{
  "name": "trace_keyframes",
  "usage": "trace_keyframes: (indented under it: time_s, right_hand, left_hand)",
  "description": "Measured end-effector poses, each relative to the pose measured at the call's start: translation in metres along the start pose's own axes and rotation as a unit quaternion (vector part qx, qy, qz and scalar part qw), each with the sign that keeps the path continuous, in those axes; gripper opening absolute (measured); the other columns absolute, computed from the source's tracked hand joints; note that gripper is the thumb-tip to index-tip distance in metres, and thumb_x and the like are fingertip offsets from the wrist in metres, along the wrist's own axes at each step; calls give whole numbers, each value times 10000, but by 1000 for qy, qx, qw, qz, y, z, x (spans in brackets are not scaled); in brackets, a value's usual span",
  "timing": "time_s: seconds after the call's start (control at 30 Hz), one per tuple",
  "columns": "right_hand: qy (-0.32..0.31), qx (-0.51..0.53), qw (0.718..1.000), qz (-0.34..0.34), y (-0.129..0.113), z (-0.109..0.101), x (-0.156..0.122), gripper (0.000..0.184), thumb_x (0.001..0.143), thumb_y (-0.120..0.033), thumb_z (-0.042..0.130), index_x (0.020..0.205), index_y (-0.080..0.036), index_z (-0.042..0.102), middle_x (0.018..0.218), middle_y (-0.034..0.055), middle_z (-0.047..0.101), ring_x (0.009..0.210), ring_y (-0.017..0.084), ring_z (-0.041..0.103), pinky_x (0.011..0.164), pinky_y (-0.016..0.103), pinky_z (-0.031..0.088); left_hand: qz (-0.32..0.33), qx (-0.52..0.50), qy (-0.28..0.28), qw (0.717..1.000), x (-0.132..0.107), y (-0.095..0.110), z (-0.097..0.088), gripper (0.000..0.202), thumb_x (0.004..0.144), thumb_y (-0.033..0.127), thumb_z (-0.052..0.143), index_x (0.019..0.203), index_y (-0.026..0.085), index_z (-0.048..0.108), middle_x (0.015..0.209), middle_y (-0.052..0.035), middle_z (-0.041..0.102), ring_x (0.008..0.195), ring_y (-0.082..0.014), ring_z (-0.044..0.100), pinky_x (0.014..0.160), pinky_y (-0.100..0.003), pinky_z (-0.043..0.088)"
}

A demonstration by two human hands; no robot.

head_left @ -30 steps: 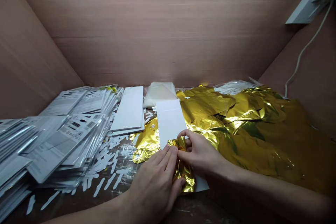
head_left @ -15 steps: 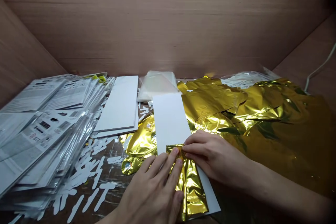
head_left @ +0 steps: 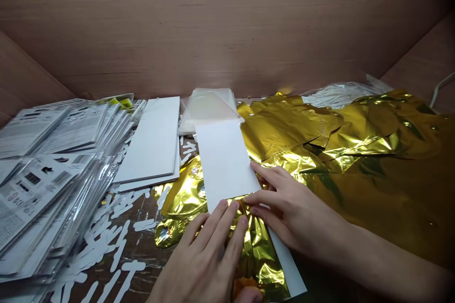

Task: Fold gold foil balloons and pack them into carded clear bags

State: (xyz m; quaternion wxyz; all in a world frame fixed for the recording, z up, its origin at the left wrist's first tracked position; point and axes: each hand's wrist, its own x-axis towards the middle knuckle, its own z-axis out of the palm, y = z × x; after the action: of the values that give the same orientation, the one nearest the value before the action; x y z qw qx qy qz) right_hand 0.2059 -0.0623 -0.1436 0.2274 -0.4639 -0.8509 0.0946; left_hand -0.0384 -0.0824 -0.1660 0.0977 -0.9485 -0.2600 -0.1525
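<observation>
Well, both hands work at the near end of a long white card strip (head_left: 222,165), which lies angled across the middle of the surface (head_left: 145,210). A crumpled gold foil balloon (head_left: 258,251) lies over the card's near part and runs toward the near edge of the view. The left hand (head_left: 202,260) is spread, its fingers (head_left: 216,222) laid flat over the card's near end and the foil's edge. The right hand (head_left: 287,210) comes in from the right, fingers fanned, with their tips at the card's right edge and on the foil; whether its thumb pinches underneath is hidden.

A large heap of gold foil (head_left: 377,165) covers the right side, and another gold foil piece (head_left: 181,199) sits just left of the card. Farther left are stacks of printed packets in clear sleeves (head_left: 46,170), and white die-cut scraps (head_left: 117,241) lie scattered near them. A stack of white boards (head_left: 151,139) and clear plastic bags (head_left: 209,111) sit toward the far side, against a brown wall (head_left: 213,23).
</observation>
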Motion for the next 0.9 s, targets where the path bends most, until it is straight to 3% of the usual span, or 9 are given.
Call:
trace_keyframes:
  time_s: [0.27,0.47,0.63,0.9]
  right_hand:
    - [-9,17,1000,18,4,0,2,196,975,-247,622,1145,-257,718,1399,129,582,1217,327,551,1013,563,535]
    - [-3,25,1000,9,6,1,1,163,980,-272,634,1077,-244,762,1368,125,599,1244,309,528,1038,526,520]
    - [4,23,1000,-2,6,2,1,186,987,-279,632,1084,-232,784,1339,131,631,1236,298,546,1039,498,522]
    - [-10,20,999,33,0,-2,3,162,978,-294,633,1050,-258,773,1446,132,547,1268,351,512,1052,596,482]
  left_hand:
    - [11,21,-11,1000,1,-2,-2,628,990,536,500,1452,115,566,1505,-187,563,1378,-366,516,1004,-424,460]
    - [10,23,2,1000,2,1,-1,809,939,738,463,1411,95,597,1474,-218,583,1366,-383,523,990,-437,465]
    - [-7,16,1,1000,5,3,-2,745,971,678,442,1401,93,608,1454,-209,604,1352,-362,544,961,-422,476]
    - [-8,36,-31,999,7,5,-7,689,1011,636,381,1473,158,561,1565,-83,515,1357,-337,535,930,-409,418]
